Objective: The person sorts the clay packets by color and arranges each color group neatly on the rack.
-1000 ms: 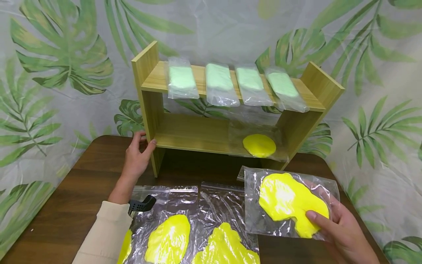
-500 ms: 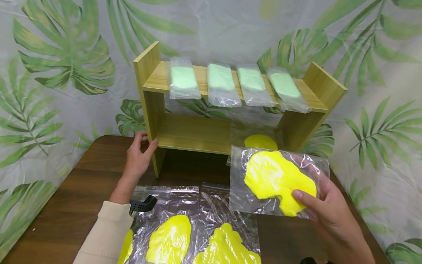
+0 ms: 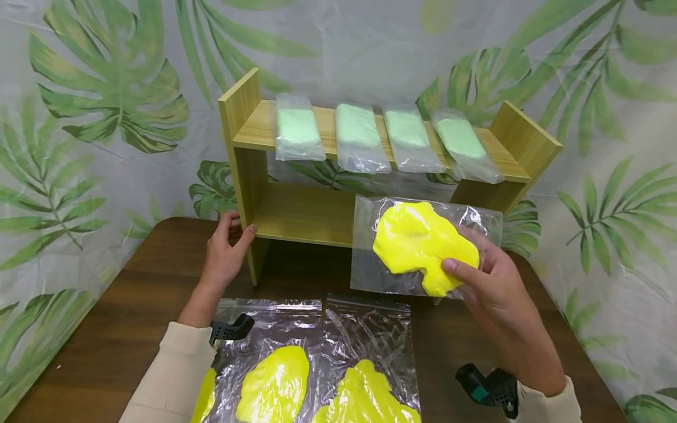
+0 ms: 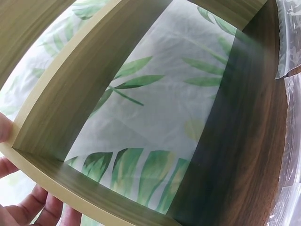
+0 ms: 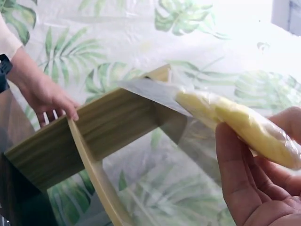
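Note:
My right hand (image 3: 499,288) pinches a clear zip bag of flattened yellow putty-like stuff (image 3: 412,241), thumb on its front face and fingers behind. The bag hangs in front of the lower board's right part. Seen edge-on in the right wrist view, the bag (image 5: 240,122) lies between thumb and fingers. My left hand (image 3: 224,252) grips the left side panel of a two-tier wooden shelf (image 3: 307,220). Its thumb touches the lower board's front edge, while the fingers go round the panel's outer side, as the left wrist view also shows.
Several bags of pale green stuff (image 3: 357,132) lie along the top board, ends overhanging its front. Yellow bags (image 3: 275,382) lie on the dark wooden table (image 3: 116,329) before the shelf. A leaf-patterned cloth (image 3: 370,41) hangs close behind.
My right hand has carried the yellow bag up and left, from over the table's right side to before the lower board, covering the yellow bag lying there. The left hand keeps its grip.

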`<state>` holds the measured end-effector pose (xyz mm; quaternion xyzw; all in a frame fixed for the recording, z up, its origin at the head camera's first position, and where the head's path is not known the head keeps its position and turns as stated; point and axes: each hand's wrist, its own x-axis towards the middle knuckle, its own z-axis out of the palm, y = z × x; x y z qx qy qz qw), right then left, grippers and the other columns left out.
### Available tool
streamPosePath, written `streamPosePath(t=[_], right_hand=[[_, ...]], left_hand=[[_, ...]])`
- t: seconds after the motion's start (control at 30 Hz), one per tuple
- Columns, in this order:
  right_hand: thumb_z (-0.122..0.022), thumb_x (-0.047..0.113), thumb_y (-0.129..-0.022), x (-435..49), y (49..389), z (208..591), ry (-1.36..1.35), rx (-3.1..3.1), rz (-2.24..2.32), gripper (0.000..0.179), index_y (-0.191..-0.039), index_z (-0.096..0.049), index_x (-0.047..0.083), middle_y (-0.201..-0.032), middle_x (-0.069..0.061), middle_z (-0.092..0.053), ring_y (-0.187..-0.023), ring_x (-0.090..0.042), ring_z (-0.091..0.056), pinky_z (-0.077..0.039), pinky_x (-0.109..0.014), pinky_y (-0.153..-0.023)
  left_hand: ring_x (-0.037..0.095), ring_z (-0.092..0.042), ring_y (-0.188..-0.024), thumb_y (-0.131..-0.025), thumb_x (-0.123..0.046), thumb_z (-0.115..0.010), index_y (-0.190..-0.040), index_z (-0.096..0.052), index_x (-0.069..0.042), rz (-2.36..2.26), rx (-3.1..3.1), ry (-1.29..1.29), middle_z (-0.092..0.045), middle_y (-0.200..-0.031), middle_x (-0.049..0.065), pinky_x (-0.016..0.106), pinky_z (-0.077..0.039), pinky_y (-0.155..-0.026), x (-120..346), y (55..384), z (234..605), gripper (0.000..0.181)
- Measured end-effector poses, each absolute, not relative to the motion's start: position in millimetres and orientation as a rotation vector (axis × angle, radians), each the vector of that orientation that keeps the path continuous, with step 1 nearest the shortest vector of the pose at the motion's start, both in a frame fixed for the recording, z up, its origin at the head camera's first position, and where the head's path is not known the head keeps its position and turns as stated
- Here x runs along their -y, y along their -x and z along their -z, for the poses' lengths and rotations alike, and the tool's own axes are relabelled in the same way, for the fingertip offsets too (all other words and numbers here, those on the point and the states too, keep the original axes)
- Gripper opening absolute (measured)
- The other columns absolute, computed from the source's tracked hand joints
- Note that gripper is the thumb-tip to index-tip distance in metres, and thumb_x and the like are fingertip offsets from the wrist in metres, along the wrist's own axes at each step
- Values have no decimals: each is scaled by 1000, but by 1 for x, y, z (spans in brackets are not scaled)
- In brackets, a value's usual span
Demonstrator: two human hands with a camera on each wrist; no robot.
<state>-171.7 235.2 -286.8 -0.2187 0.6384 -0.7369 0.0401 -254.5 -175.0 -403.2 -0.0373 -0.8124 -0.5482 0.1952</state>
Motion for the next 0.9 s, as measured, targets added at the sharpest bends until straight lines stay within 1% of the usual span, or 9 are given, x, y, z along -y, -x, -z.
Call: streamPosePath(t=[0.17, 0.23, 0.33, 0.47, 0.57, 0.67, 0.77, 0.9], right_hand=[[-45, -9, -96, -233, 186, 286, 762, -1859, 2280, 47, -141, -40, 3, -116, -12, -52, -94, -18, -59, -54, -29, -80], [-43, -10, -96, -233, 190, 290, 806, -1809, 2292, 47, -141, -42, 4, -116, -11, -50, -95, -18, -56, -53, -28, -81], [-40, -12, -97, -236, 192, 300, 812, -1755, 2294, 48, -141, -42, 6, -118, -10, -49, -97, -19, -55, -53, -28, -81], [-38, -9, -98, -242, 187, 318, 705, -1743, 2255, 44, -139, -43, 7, -115, -8, -54, -93, -17, -61, -54, -28, -77], [-40, -5, -100, -245, 184, 330, 585, -1764, 2226, 33, -128, -52, 6, -107, -5, -62, -82, -13, -62, -53, -24, -71], [-43, 1, -101, -247, 182, 337, 461, -1788, 2202, 23, -115, -61, 6, -97, -2, -68, -73, -10, -59, -51, -21, -67], [-46, 4, -100, -248, 182, 339, 358, -1794, 2192, 20, -110, -64, 7, -96, 0, -68, -75, -10, -59, -50, -22, -70], [-48, 4, -99, -246, 184, 337, 323, -1801, 2187, 14, -111, -55, 7, -94, 2, -62, -82, -12, -58, -50, -26, -78]], left_hand=[[32, -59, -99, -98, -32, -54, -129, -47, -8, 1538, 2279, 105, -59, -114, 20, 41, -45, -77, 174, 254, 403, 39], [31, -59, -99, -98, -32, -54, -129, -47, -8, 1532, 2279, 101, -59, -114, 20, 40, -45, -77, 173, 254, 403, 39], [30, -58, -99, -98, -32, -54, -128, -47, -9, 1529, 2283, 94, -60, -114, 19, 40, -45, -76, 172, 255, 404, 39], [30, -58, -98, -98, -34, -54, -128, -47, -10, 1524, 2288, 90, -60, -113, 18, 41, -45, -76, 172, 255, 404, 39], [30, -58, -98, -98, -33, -54, -128, -47, -9, 1514, 2284, 91, -60, -113, 19, 41, -45, -76, 173, 256, 404, 39], [30, -58, -96, -98, -32, -54, -128, -47, -8, 1511, 2278, 91, -60, -112, 19, 40, -45, -74, 173, 256, 404, 39], [29, -58, -94, -98, -32, -54, -128, -48, -9, 1504, 2276, 86, -61, -111, 18, 38, -45, -73, 174, 255, 403, 39], [27, -59, -93, -98, -33, -54, -127, -48, -9, 1494, 2278, 79, -62, -110, 18, 38, -45, -73, 174, 255, 403, 38]])
